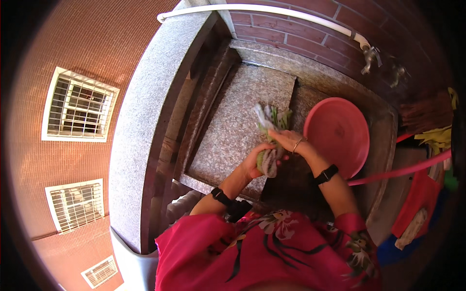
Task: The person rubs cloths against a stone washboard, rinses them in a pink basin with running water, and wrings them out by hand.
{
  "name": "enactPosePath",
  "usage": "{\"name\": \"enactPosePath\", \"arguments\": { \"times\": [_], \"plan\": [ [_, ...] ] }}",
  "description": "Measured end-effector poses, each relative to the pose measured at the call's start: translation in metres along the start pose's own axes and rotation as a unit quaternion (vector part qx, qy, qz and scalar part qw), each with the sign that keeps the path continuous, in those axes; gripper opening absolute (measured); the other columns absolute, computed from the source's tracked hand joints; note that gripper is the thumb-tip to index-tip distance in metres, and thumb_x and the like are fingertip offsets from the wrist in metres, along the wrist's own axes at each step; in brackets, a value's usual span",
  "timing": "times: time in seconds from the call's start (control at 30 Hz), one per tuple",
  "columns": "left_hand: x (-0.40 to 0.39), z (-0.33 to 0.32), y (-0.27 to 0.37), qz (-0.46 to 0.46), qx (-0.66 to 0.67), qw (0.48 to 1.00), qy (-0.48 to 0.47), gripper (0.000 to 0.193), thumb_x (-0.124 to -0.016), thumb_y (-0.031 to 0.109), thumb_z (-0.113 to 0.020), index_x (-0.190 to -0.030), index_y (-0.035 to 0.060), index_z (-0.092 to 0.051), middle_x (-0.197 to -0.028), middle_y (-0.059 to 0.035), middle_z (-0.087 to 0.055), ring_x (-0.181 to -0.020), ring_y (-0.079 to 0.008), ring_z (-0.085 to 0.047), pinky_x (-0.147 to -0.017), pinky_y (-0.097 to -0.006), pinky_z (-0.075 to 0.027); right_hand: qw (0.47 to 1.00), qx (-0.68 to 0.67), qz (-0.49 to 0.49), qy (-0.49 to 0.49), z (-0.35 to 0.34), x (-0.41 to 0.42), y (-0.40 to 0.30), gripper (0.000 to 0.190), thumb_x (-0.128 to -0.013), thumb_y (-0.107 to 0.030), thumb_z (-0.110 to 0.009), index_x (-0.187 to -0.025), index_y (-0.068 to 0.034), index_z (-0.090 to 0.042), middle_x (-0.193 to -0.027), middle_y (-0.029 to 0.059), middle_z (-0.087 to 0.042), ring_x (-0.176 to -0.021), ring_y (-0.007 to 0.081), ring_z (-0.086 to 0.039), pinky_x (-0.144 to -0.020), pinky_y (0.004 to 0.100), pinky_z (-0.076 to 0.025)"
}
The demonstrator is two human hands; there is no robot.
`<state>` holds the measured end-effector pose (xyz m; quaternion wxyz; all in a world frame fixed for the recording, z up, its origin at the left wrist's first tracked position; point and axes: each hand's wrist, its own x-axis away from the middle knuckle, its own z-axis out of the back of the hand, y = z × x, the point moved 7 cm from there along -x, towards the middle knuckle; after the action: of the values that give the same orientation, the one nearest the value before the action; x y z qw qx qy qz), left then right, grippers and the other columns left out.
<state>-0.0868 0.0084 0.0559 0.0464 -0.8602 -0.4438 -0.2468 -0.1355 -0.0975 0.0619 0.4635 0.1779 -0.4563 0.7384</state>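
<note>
A bunched green and greyish-white cloth (269,160) is gripped by both of my hands above a granite washing slab (233,127). My left hand (255,160) closes around its lower part, where a folded end bulges out. Just above it, my right hand (289,140) grasps the cloth's upper part, and loose ends fan out beyond the fingers. A bracelet circles my right wrist. Right of my hands, a pink plastic basin (336,134) rests in the lower part of the stone sink (386,145).
Two metal taps (371,60) stick out from the brick wall beyond the sink, one fed by a white pipe (284,12). A pink hose (404,169) crosses the right rim. On the left runs a thick stone ledge (145,120). Yellow cloth (435,138) lies at far right.
</note>
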Motion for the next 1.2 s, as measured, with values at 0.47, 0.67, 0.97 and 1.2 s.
{"name": "enactPosePath", "arguments": {
  "times": [0.47, 0.67, 0.97, 1.2],
  "plan": [
    [0.037, -0.035, 0.019, -0.116, 0.229, 0.956, -0.139, 0.051, -0.077, 0.032, -0.046, -0.116, 0.0002, -0.041, -0.104, -0.0184, -0.05, -0.058, -0.0138, -0.044, -0.046, -0.0236, -0.036, 0.463, -0.862, 0.094, -0.183, -0.081, -0.015, -0.046, 0.072, -0.08, -0.067, -0.027, -0.106, -0.005, -0.051, -0.106, 0.0161, -0.057, -0.087, 0.0297, -0.055, -0.075, 0.0423, -0.045],
    [0.045, -0.022, 0.019, -0.077, 0.158, 0.981, -0.086, 0.05, -0.082, 0.036, -0.045, -0.119, 0.0016, -0.039, -0.102, -0.0185, -0.05, -0.054, -0.0131, -0.043, -0.041, -0.0238, -0.035, 0.593, -0.8, 0.096, 0.008, -0.053, -0.07, 0.004, 0.056, -0.08, -0.041, -0.057, -0.119, -0.004, -0.042, -0.108, 0.011, -0.052, -0.097, 0.0232, -0.052, -0.082, 0.0364, -0.043],
    [0.017, 0.051, 0.025, -0.025, -0.368, 0.916, 0.159, 0.068, -0.079, 0.029, -0.059, -0.131, 0.0042, -0.023, -0.083, -0.0184, -0.059, -0.068, -0.0237, -0.059, -0.061, -0.0356, -0.048, 0.991, -0.011, -0.024, 0.129, -0.039, -0.077, -0.002, 0.054, -0.08, -0.016, -0.053, -0.129, -0.017, -0.033, -0.125, 0.0253, -0.038, -0.11, 0.0439, -0.043, -0.09, 0.0452, -0.039],
    [0.007, 0.052, 0.034, 0.056, -0.775, 0.615, 0.132, 0.082, -0.074, 0.025, -0.06, -0.135, 0.0012, -0.012, -0.09, -0.0272, -0.058, -0.083, -0.0371, -0.058, -0.076, -0.0384, -0.044, 0.992, 0.118, -0.049, -0.019, -0.055, -0.075, -0.003, 0.062, -0.083, -0.024, -0.05, -0.136, -0.028, -0.018, -0.131, 0.0269, -0.027, -0.113, 0.0417, -0.042, -0.091, 0.0453, -0.039]
  ]
}}
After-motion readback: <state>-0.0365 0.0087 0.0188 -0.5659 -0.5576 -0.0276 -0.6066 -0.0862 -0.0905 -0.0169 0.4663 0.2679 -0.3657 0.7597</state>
